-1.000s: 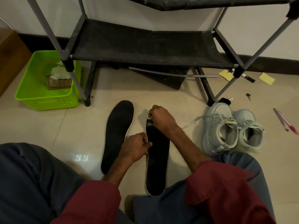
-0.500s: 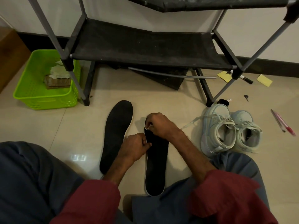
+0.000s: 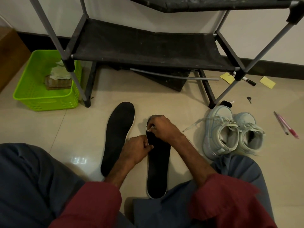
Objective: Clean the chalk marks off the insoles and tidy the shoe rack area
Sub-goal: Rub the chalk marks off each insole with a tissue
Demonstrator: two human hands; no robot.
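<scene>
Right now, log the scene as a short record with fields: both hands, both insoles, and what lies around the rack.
left hand: pinches the held insole's edge
right hand: grips a small white piece at that insole's toe end
held insole: black, flat on the floor
spare insole: black, flat beside it, untouched
shoes: pale pair by a leg of the rack
basket: green, beside the rack, contents unclear
loose items: pens, yellow notes, marker on the floor
</scene>
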